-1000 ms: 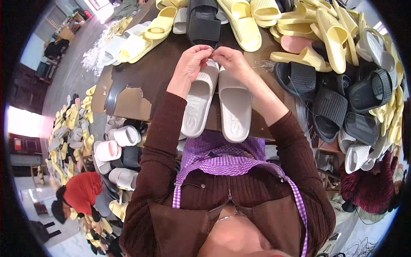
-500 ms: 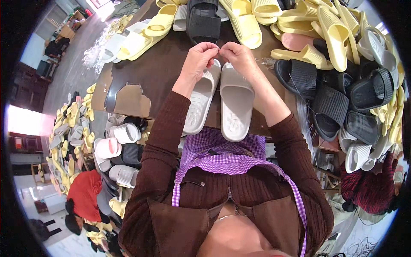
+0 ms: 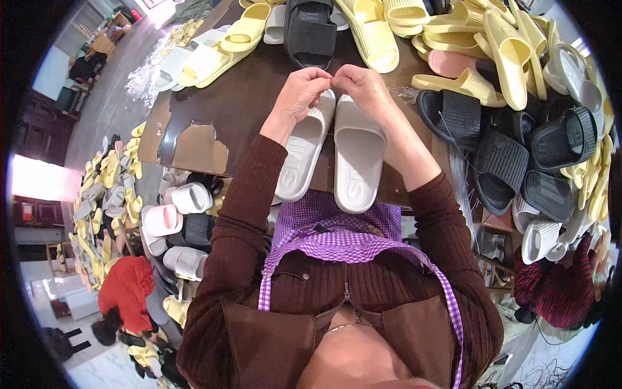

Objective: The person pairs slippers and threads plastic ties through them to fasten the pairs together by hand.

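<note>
Two light grey slides lie side by side in front of me on the brown table [image 3: 249, 107], toes pointing away. The left slide [image 3: 304, 155] is partly covered by my left hand [image 3: 298, 97], and the right slide [image 3: 358, 152] sits beneath my right hand [image 3: 363, 91]. Above their toe ends, both hands meet with thumbs and forefingers pinched together, fingertips nearly touching. Whatever lies between the fingertips is too small to make out. The heels of both slides reach the table's near edge, over my purple checked apron [image 3: 337, 249].
A black slide [image 3: 310, 35] and yellow slides [image 3: 368, 39] lie beyond my hands. Black slides [image 3: 502, 168] and yellow ones are heaped at the right. Slides also pile up on the floor at left, near a person in red [image 3: 129, 292]. Torn table covering [image 3: 197, 148] shows at left.
My hands stay pinched together at nearly the same spot. The left slide has shifted very slightly to the left at its heel.
</note>
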Available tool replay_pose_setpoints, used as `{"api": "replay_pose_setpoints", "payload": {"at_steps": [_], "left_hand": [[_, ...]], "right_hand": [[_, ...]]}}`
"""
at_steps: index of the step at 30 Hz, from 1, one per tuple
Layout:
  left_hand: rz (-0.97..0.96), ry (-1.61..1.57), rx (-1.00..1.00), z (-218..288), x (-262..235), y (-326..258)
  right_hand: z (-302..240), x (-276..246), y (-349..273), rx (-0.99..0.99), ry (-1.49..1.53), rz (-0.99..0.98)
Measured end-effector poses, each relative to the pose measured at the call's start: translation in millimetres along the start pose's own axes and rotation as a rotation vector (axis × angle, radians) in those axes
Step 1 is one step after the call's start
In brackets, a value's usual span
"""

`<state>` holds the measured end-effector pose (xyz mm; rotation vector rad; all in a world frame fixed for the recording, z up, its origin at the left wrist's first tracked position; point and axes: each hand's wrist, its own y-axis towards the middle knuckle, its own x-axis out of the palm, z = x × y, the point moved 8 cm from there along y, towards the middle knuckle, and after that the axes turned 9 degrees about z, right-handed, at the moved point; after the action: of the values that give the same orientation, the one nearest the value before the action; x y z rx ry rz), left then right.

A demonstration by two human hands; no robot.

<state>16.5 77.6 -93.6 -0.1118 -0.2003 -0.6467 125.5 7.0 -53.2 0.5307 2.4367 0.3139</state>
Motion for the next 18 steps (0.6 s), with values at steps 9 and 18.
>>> {"api": "replay_pose_setpoints", "payload": {"at_steps": [9, 18], "left_hand": [[0.380, 0.808, 0.716, 60.0, -63.2, -63.8], [0.322, 0.725, 0.229, -37.0, -55.7, -171.2]], "right_hand": [[-40.0, -73.7, -66.4, -0.069, -0.343, 0.173], [-11.2, -24.7, -188.8, 0.299, -0.295, 0.045]]}}
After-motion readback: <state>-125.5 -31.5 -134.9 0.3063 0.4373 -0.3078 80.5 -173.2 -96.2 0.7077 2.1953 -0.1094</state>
